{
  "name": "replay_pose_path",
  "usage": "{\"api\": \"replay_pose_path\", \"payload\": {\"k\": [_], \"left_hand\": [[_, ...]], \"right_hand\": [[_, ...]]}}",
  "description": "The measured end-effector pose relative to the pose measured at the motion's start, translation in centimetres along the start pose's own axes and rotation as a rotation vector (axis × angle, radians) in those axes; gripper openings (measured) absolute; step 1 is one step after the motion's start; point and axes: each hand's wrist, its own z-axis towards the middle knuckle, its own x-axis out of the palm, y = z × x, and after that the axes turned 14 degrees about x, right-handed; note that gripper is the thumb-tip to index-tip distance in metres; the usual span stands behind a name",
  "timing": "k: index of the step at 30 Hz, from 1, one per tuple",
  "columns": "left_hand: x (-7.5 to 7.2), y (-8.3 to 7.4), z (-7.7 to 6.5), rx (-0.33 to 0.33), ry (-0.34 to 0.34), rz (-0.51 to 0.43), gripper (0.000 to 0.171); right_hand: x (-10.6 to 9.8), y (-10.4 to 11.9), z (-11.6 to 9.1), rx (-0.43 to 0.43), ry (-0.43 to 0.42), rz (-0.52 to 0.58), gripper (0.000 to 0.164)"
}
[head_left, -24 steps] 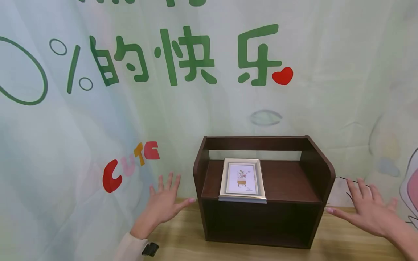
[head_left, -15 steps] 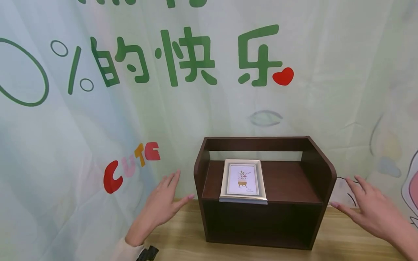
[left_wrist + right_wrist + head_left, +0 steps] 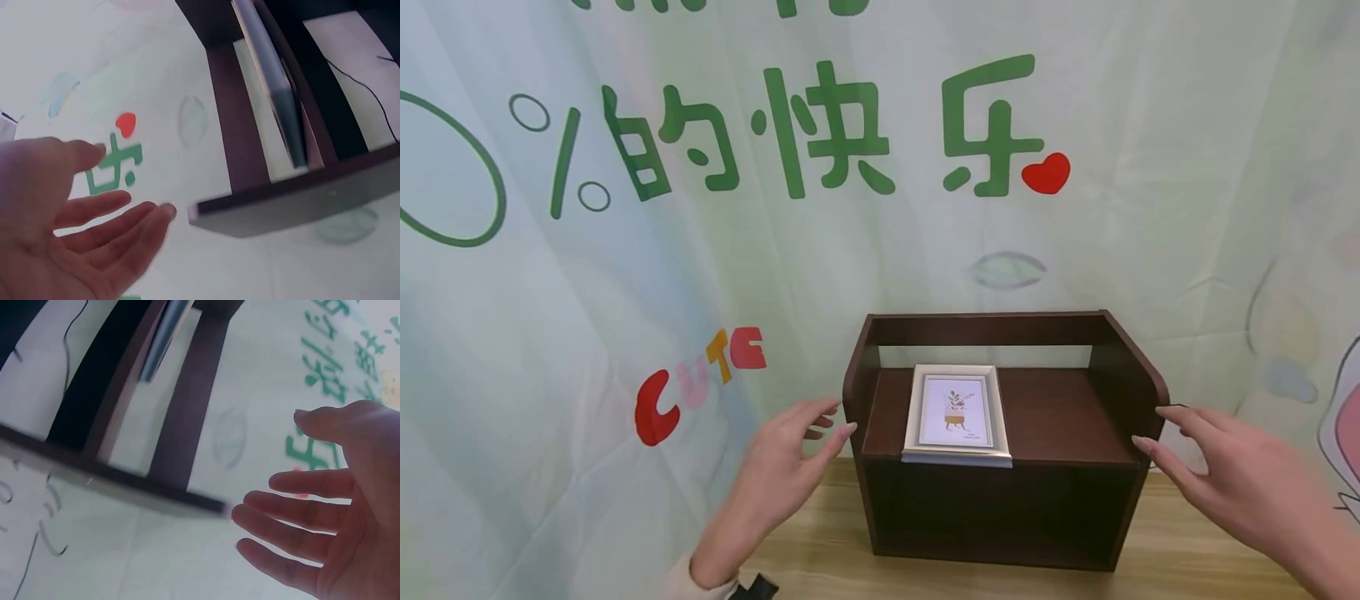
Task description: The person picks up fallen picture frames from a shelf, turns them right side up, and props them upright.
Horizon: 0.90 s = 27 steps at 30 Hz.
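Note:
A dark brown wooden shelf (image 3: pixel 1060 408) stands upright on the wood-grain table. On its upper board, left of centre, lies a picture frame (image 3: pixel 957 417) with a pale silvery rim and a plant-pot drawing. My left hand (image 3: pixel 782 467) is beside the shelf's left side panel, fingertips close to its edge, fingers loosely bent and thumb apart. At the right side panel my right hand (image 3: pixel 1232 475) has its thumb and forefinger near the panel's front edge. Both wrist views show the left palm (image 3: pixel 81 237) and right palm (image 3: pixel 350 519) with nothing in them.
Behind the shelf hangs a pale green cloth (image 3: pixel 1187 208) printed with green characters, a red heart and coloured letters. The wood-grain table (image 3: pixel 820 550) extends under and in front of the shelf. A dark band (image 3: pixel 758 587) is at the left wrist.
Both hands have moved inward to the shelf's side panels, and their spread fingers have bent. The shelf and picture frame have stayed in place.

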Motion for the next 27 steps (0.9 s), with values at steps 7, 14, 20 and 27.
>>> {"api": "replay_pose_path", "payload": {"k": [7,14,20,27], "left_hand": [[0.7,-0.9,1.8,0.069,0.062,-0.14,0.018],[2.3,-1.1,3.6,0.054,0.197,-0.132,0.034],[4.1,-0.7,4.8,-0.006,0.37,-0.136,0.051],[6.4,-0.1,5.6,-0.062,0.499,-0.161,0.064]], "right_hand": [[-0.3,3.4,0.5,-0.144,-0.007,0.023,0.046],[0.9,5.8,1.6,-0.164,0.268,0.09,0.043],[2.4,6.7,3.2,-0.165,0.465,0.169,0.064],[4.5,6.9,5.0,-0.125,0.614,0.213,0.093]]}}
